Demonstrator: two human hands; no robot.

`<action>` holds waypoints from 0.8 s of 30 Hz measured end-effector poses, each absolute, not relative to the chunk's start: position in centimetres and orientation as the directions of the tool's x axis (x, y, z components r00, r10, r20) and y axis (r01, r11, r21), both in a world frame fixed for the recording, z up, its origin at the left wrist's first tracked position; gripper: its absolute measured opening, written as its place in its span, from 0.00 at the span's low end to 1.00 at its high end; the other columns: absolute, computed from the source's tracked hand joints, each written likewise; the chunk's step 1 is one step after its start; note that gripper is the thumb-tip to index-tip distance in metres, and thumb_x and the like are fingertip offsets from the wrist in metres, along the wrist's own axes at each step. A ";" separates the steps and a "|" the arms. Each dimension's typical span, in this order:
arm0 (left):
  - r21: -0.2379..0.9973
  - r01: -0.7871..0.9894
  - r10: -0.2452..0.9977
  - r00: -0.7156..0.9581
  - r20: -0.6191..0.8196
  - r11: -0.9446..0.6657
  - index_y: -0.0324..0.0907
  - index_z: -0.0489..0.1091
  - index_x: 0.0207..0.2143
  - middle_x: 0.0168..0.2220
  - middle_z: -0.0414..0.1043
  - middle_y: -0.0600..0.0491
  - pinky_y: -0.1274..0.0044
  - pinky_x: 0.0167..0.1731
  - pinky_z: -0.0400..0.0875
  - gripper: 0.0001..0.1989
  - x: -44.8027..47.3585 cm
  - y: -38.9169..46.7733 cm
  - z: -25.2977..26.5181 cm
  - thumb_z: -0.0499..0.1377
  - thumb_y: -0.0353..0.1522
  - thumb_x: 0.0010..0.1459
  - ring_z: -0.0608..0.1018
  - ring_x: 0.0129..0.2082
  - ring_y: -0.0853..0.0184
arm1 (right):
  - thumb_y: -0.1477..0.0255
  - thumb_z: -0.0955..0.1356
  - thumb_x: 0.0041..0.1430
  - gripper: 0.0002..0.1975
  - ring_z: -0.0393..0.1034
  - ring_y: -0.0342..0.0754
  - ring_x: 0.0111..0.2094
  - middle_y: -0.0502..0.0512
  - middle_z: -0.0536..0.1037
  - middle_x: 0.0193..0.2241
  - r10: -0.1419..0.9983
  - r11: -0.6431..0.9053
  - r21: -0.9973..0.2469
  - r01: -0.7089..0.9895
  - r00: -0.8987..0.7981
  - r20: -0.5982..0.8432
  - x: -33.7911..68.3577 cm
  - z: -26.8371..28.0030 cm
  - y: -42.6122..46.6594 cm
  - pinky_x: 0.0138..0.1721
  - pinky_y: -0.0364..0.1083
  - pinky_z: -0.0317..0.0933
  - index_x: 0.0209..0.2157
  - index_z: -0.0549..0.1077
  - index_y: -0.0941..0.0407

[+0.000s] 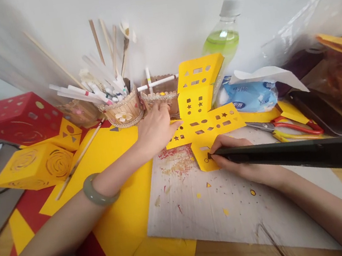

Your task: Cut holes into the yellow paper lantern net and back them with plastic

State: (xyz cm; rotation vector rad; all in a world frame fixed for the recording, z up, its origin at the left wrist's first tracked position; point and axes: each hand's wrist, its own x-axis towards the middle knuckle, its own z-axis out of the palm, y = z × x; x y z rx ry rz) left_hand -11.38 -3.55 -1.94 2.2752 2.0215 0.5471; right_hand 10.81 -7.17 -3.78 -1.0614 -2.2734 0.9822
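Note:
A yellow cross-shaped card cutout (200,127), punched with stars, circles and other small shapes, lies partly on the grey board with its far flap standing up. My left hand (155,128) rests at its left arm, thumb stretched over the card and fingers bent towards a small wooden basket (174,106). Nothing shows in that hand. In my right hand (240,166) is a long black pen-like tool (292,155), its tip at the near flap beside a drawn circle. Exactly what kind of tool it is, I cannot make out.
Marker pens and sticks fill a decorated basket (121,112). Yellow card sheets (124,222) lie left, near red (23,119) and yellow boxes (34,167). Tissues (246,94), a green-drink bottle (222,42), scissors (296,123) and a dark phone-like slab (324,112) stand or lie right.

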 end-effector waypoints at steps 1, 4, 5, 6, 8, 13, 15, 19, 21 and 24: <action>0.298 0.945 0.983 0.088 0.162 -0.134 0.38 0.66 0.44 0.44 0.71 0.46 0.69 0.38 0.69 0.19 -11.4 -3.2 -2.0 0.59 0.40 0.53 0.74 0.42 0.57 | 0.71 0.64 0.57 0.03 0.63 0.42 0.28 0.49 0.70 0.27 0.792 0.457 -0.746 0.484 -0.603 0.094 10.8 -3.8 -7.3 0.29 0.42 0.57 0.30 0.66 0.55; 0.418 0.901 0.993 0.114 0.039 -0.120 0.43 0.70 0.38 0.38 0.75 0.51 0.71 0.36 0.68 0.11 -11.7 -2.9 -2.3 0.60 0.36 0.52 0.75 0.38 0.59 | 0.72 0.64 0.56 0.03 0.63 0.42 0.27 0.49 0.70 0.26 0.805 0.465 -0.731 0.500 -0.583 0.113 10.7 -3.6 -7.4 0.28 0.42 0.58 0.29 0.66 0.55; 0.458 0.882 0.993 0.111 0.033 -0.114 0.43 0.71 0.36 0.37 0.75 0.52 0.72 0.34 0.67 0.08 -11.9 -3.0 -2.3 0.61 0.34 0.51 0.75 0.37 0.60 | 0.72 0.63 0.56 0.03 0.63 0.42 0.27 0.49 0.70 0.25 0.805 0.467 -0.729 0.501 -0.582 0.116 10.6 -3.6 -7.5 0.28 0.41 0.58 0.28 0.66 0.55; 0.493 0.863 0.994 0.103 0.040 -0.109 0.42 0.71 0.33 0.35 0.75 0.53 0.73 0.32 0.67 0.07 -12.1 -3.2 -2.3 0.61 0.32 0.50 0.75 0.35 0.62 | 0.73 0.63 0.56 0.03 0.63 0.42 0.26 0.49 0.70 0.25 0.803 0.473 -0.726 0.500 -0.584 0.121 10.6 -3.6 -7.5 0.28 0.41 0.58 0.28 0.66 0.55; 0.545 0.832 0.994 0.096 0.045 -0.105 0.41 0.70 0.30 0.32 0.75 0.53 0.76 0.29 0.65 0.05 -12.8 -3.9 -2.3 0.62 0.30 0.48 0.75 0.31 0.65 | 0.74 0.63 0.55 0.02 0.63 0.41 0.25 0.49 0.70 0.24 0.793 0.493 -0.713 0.498 -0.594 0.134 10.5 -3.5 -7.5 0.26 0.41 0.57 0.28 0.66 0.55; 0.653 0.755 0.996 0.087 -0.018 -0.054 0.40 0.66 0.28 0.26 0.71 0.56 0.79 0.25 0.63 0.05 -14.1 -5.7 -3.0 0.61 0.28 0.49 0.73 0.26 0.69 | 0.77 0.63 0.53 0.03 0.61 0.40 0.22 0.48 0.69 0.22 0.779 0.540 -0.681 0.495 -0.601 0.180 10.6 -3.9 -7.5 0.23 0.40 0.56 0.28 0.65 0.55; 0.695 0.718 0.997 0.077 -0.022 -0.040 0.40 0.65 0.27 0.25 0.70 0.57 0.79 0.25 0.63 0.05 -14.4 -6.1 -3.4 0.60 0.28 0.49 0.72 0.25 0.71 | 0.77 0.63 0.54 0.03 0.61 0.40 0.22 0.48 0.69 0.22 0.770 0.554 -0.680 0.480 -0.606 0.199 10.8 -4.1 -7.4 0.23 0.40 0.56 0.28 0.65 0.55; 0.719 0.694 0.997 0.075 -0.014 -0.042 0.40 0.64 0.27 0.25 0.70 0.58 0.79 0.25 0.62 0.05 -14.4 -6.2 -3.8 0.60 0.27 0.49 0.72 0.24 0.71 | 0.78 0.63 0.53 0.04 0.61 0.39 0.22 0.48 0.69 0.22 0.758 0.578 -0.666 0.472 -0.612 0.224 10.8 -4.4 -7.4 0.23 0.39 0.56 0.27 0.64 0.55; 0.712 0.701 0.998 0.069 -0.014 -0.038 0.40 0.64 0.27 0.25 0.70 0.58 0.79 0.26 0.62 0.05 -14.4 -6.2 -3.7 0.60 0.27 0.49 0.72 0.25 0.71 | 0.78 0.63 0.53 0.04 0.62 0.39 0.22 0.48 0.69 0.23 0.758 0.579 -0.662 0.475 -0.612 0.225 10.8 -4.4 -7.3 0.23 0.39 0.56 0.27 0.64 0.55; 0.719 0.695 0.998 0.063 -0.026 -0.025 0.40 0.64 0.27 0.25 0.70 0.57 0.79 0.26 0.63 0.05 -14.4 -6.1 -3.7 0.60 0.27 0.49 0.72 0.25 0.71 | 0.78 0.63 0.53 0.04 0.62 0.39 0.23 0.48 0.70 0.24 0.765 0.571 -0.672 0.472 -0.603 0.226 10.7 -4.5 -7.2 0.24 0.39 0.57 0.28 0.65 0.55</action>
